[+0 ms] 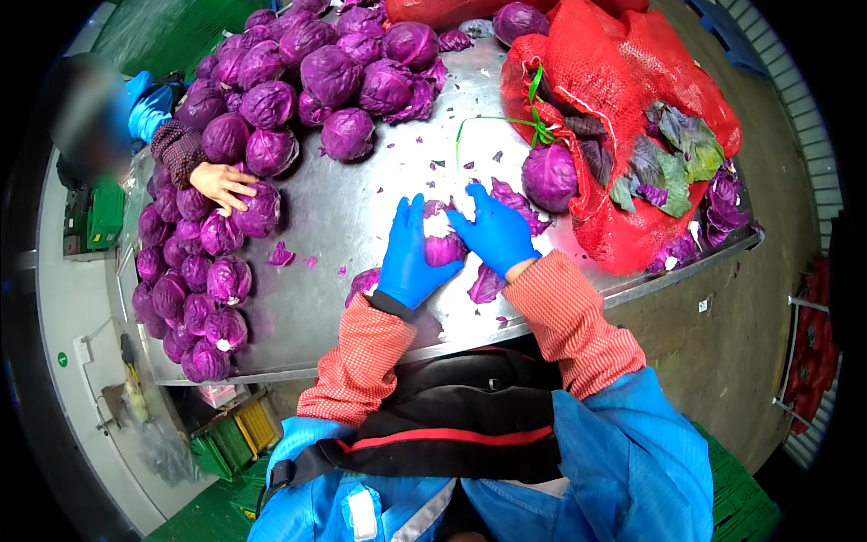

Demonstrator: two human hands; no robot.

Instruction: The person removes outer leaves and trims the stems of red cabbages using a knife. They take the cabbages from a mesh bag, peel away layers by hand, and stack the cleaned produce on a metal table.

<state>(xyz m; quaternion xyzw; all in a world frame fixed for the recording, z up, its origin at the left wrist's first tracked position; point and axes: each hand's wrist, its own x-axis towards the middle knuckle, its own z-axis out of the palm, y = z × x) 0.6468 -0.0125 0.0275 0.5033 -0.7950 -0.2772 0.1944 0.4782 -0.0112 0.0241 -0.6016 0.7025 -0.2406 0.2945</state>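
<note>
My left hand (412, 262), in a blue glove, lies against the left side of a red cabbage (442, 250) with its fingers pointing away from me. From the right, my right hand (498, 232), gloved in blue too, touches the same cabbage with its thumb side. Between them the cabbage shows a white patch at its top. Loose purple leaves (486, 285) lie beside my right hand, and more are just beyond it. Part of another cabbage (363, 284) shows beside my left wrist. A whole cabbage (549, 178) rests against the red mesh sack.
Many red cabbages (336, 74) are heaped at the table's back and left. A co-worker's bare hand (224, 185) rests on one at the left. A red mesh sack (623, 81) with a green tie and leaves fills the right of the metal table (316, 312). Green crates (221, 447) stand below left.
</note>
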